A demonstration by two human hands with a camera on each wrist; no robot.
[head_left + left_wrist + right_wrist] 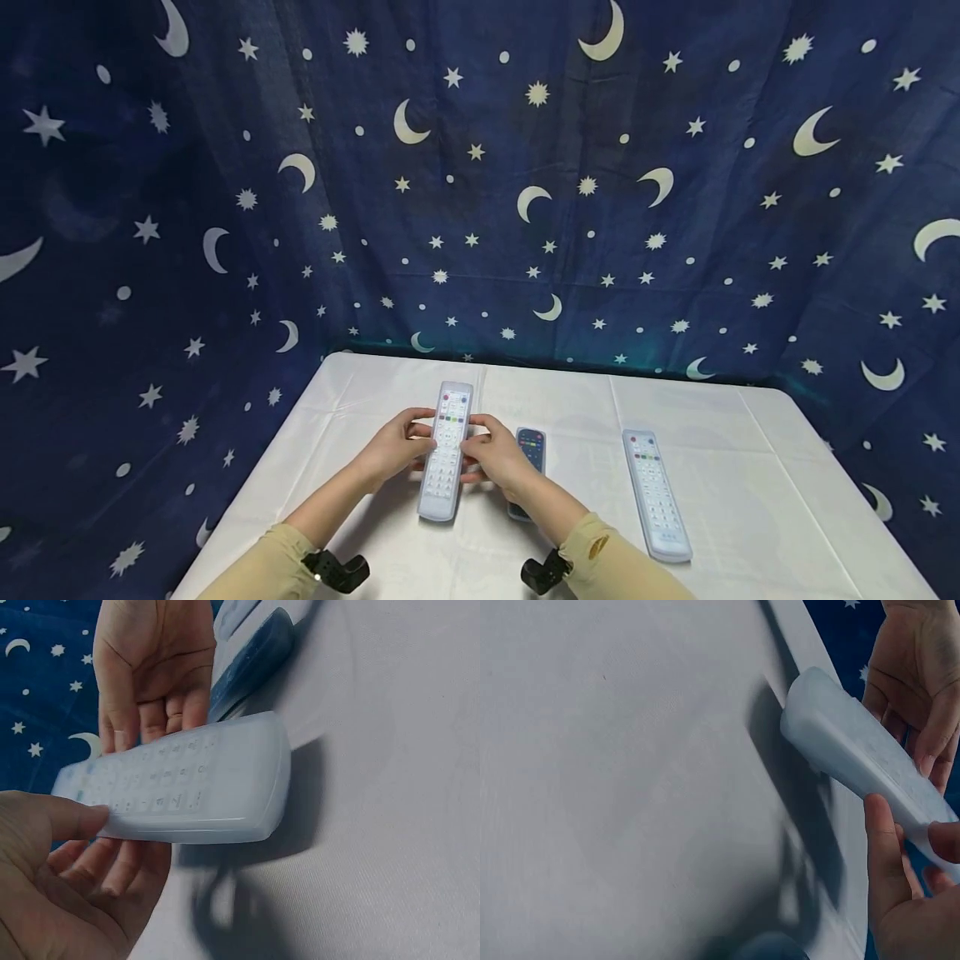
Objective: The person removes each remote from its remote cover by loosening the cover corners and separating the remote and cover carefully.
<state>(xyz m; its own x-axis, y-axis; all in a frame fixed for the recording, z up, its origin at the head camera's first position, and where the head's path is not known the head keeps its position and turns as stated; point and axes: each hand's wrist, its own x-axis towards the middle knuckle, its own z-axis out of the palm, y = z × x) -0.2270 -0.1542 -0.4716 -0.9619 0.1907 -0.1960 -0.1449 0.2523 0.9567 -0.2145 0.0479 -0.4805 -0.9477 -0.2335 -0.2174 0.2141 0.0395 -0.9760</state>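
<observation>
A white remote control in a translucent cover is held above the table between both hands, its buttons facing up. My left hand grips its left edge, thumb on top and fingers beneath, as the left wrist view also shows with the remote's blank lower end pointing right. On the opposite edge my right hand pinches it with thumb and fingers. Partly hidden under the right forearm, a dark remote lies on the table. Farther right lies a second white remote, also covered.
A white cloth covers the table. Behind and to the left hangs a dark blue curtain with moons and stars. Black wrist cameras sit on both forearms, the left one close above the cloth.
</observation>
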